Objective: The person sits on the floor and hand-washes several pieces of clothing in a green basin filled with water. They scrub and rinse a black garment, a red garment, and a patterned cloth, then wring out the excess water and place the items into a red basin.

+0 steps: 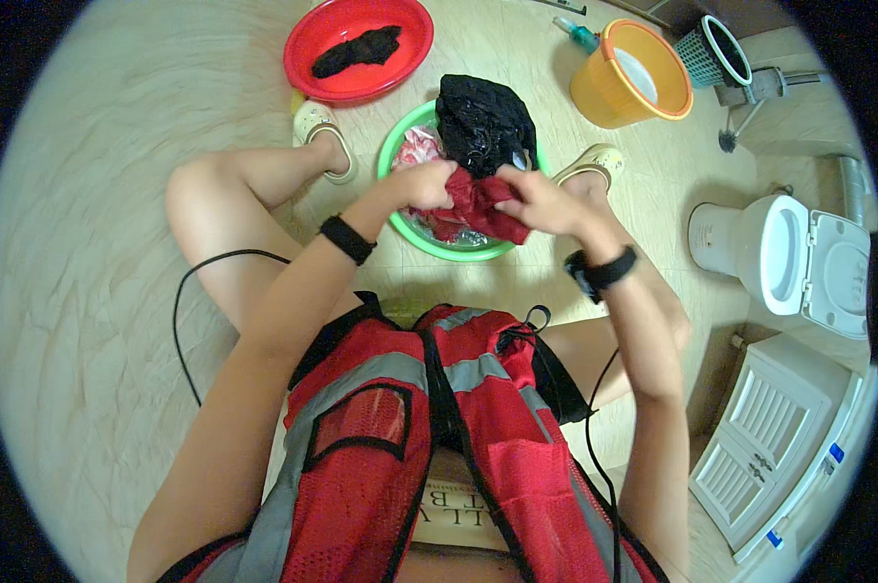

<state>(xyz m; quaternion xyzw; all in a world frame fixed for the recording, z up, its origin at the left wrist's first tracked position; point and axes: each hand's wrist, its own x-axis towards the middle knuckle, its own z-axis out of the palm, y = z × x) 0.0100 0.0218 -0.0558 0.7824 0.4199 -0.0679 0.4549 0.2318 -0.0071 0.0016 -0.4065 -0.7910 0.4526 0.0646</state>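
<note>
Between my feet stands a green basin with water and wet laundry in it. My left hand and my right hand both grip a dark red cloth, stretched between them over the near part of the basin. Its exact kind of garment cannot be made out. Bunched black clothing rises at the basin's far side, its top reaching past the rim. A pink and white patterned cloth lies at the left inside the basin, partly hidden by my left hand.
A red basin at the far left holds a dark wet cloth. An orange bucket, a teal bottle and a green basket stand far right. The toilet and a white cabinet line the right side.
</note>
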